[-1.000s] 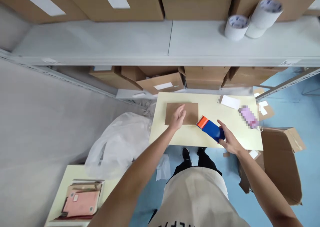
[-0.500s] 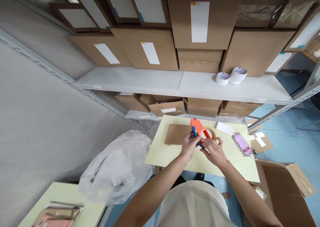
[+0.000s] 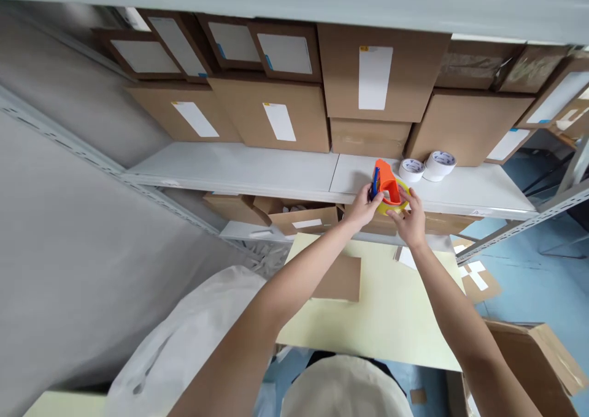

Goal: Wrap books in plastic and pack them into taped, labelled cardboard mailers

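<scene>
My left hand (image 3: pixel 362 210) is closed on an orange tape dispenser (image 3: pixel 383 172) at the front edge of the shelf. A slim blue object (image 3: pixel 375 181) lies along the dispenser's left side, by the same fingers; its kind is unclear. Against the dispenser's right side is a yellow-rimmed roll of tape (image 3: pixel 404 191), gripped at its right edge by my right hand (image 3: pixel 411 219). Just behind my hands, white tape rolls (image 3: pixel 411 169) stand on the shelf (image 3: pixel 239 167). Whether the dispenser touches the shelf, I cannot tell.
Cardboard boxes (image 3: pixel 276 113) with white labels fill the shelf's back. Below is a pale yellow table (image 3: pixel 391 306) with a flat cardboard piece (image 3: pixel 340 279) and a white item (image 3: pixel 407 258). A plastic bag (image 3: pixel 193 337) sits left; an open carton (image 3: pixel 524 362) stands right.
Both hands have moved forward and up from over the table to the shelf edge, carrying the tape dispenser, blue object and tape roll. The camera view has shifted.
</scene>
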Tool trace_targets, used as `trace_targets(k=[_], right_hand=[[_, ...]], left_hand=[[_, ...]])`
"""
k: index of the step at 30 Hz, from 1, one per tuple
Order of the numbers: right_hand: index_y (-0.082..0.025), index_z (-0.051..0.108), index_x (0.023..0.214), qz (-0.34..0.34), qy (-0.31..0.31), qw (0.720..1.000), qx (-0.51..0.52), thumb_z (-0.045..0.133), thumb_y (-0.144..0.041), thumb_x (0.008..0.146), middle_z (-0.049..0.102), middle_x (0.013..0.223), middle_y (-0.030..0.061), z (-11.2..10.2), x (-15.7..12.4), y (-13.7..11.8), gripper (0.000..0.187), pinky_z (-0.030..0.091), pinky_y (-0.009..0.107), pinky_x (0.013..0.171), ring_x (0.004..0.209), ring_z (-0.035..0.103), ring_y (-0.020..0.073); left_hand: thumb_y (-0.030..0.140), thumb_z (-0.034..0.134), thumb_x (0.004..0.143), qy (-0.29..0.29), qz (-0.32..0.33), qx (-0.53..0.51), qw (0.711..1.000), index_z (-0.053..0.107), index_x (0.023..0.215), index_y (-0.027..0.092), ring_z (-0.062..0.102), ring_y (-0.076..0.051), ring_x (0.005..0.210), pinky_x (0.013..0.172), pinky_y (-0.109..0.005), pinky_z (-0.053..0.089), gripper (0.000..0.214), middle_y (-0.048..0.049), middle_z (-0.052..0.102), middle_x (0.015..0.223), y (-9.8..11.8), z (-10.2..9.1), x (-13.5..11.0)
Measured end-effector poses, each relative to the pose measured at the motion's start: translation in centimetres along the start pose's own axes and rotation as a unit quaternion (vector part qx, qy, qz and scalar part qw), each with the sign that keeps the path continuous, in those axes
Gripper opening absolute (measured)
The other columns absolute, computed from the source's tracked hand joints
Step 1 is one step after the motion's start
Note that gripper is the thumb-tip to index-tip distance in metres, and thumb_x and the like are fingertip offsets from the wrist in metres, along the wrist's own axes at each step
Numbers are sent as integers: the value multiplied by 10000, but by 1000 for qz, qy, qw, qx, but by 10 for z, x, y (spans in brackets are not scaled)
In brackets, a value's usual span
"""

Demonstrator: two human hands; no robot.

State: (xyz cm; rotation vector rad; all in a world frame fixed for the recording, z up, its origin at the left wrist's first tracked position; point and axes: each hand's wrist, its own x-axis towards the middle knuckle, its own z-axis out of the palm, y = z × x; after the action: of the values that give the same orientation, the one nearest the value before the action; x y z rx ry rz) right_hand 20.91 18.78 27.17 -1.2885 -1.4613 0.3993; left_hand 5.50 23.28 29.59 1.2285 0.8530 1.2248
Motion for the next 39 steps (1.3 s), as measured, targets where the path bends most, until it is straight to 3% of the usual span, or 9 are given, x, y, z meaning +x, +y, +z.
trace_targets(k=[9, 16, 21, 25, 27, 29, 34, 36, 39], right_hand=[[-163, 569, 1277, -2, 45, 992, -122, 759, -413, 719, 502, 1342, 182, 37, 69, 27, 640, 374, 507, 1118, 1289, 478, 330], [-167, 554, 1261, 27, 57, 989, -132, 716, -396, 759, 491, 1232, 153, 49, 80, 38, 575, 472, 473, 1014, 1151, 542, 289], [-147, 527, 1262, 26, 62, 985, -158, 753, -457, 731, 504, 1218, 174, 50, 84, 32, 655, 421, 501, 1057, 1206, 502, 316], [-121, 417, 1361, -4, 61, 981, -187, 699, -523, 779, 383, 1405, 237, 34, 50, 21, 761, 379, 518, 1089, 1361, 363, 343], [-133, 365, 1404, -21, 53, 979, -194, 615, -501, 857, 335, 1475, 242, 21, 3, 23, 705, 388, 492, 1089, 1391, 335, 315], [-168, 429, 1353, 12, 42, 979, -200, 496, -452, 926, 475, 1386, 216, 12, -65, 35, 517, 414, 483, 1072, 1322, 440, 291], [-169, 592, 1138, 158, -86, 968, -176, 515, -394, 822, 682, 1067, 156, 27, -239, 83, 395, 590, 492, 775, 922, 701, 296], [-180, 599, 1154, 212, -137, 957, -146, 567, -338, 769, 694, 1087, 135, 45, -277, 94, 417, 603, 450, 738, 905, 721, 274], [-197, 590, 1204, 240, -173, 949, -109, 623, -254, 719, 704, 1130, 119, 73, -294, 92, 489, 599, 439, 769, 940, 725, 260]], left_hand=[[302, 686, 812, 11, 21, 205, 978, 681, 1151, 191, 529, -298, 1199, 1078, -435, 381, 356, -105, 669, 1004, -20, -21, 92], [330, 659, 838, 42, 35, 240, 969, 686, 1076, 152, 579, -282, 1148, 1042, -404, 406, 299, -133, 678, 1074, -31, -23, 109], [277, 625, 867, -16, 27, 267, 963, 685, 1033, 122, 620, -303, 1098, 1005, -431, 437, 235, -169, 689, 1088, -14, -19, 100], [284, 646, 856, -14, 89, 266, 960, 626, 1188, 116, 510, -295, 1286, 1107, -420, 362, 373, -185, 589, 1324, 1, -47, 50], [303, 609, 879, -8, 173, 288, 942, 598, 1241, 141, 406, -259, 1385, 1178, -388, 275, 396, -157, 482, 1455, -5, -84, 0], [346, 659, 835, -1, 174, 327, 929, 596, 1236, 194, 368, -260, 1413, 1202, -396, 244, 434, -130, 446, 1486, -27, -131, -65], [346, 766, 670, 78, -112, 362, 922, 504, 1297, 166, 414, -340, 1385, 1114, -494, 381, 702, -191, 474, 1440, -132, -234, -222], [337, 765, 662, 57, -217, 337, 914, 492, 1306, 182, 501, -333, 1320, 1035, -481, 462, 717, -178, 522, 1408, -167, -249, -256], [287, 782, 632, 36, -264, 312, 912, 530, 1274, 178, 514, -318, 1315, 1040, -450, 462, 699, -167, 564, 1378, -194, -244, -273]])
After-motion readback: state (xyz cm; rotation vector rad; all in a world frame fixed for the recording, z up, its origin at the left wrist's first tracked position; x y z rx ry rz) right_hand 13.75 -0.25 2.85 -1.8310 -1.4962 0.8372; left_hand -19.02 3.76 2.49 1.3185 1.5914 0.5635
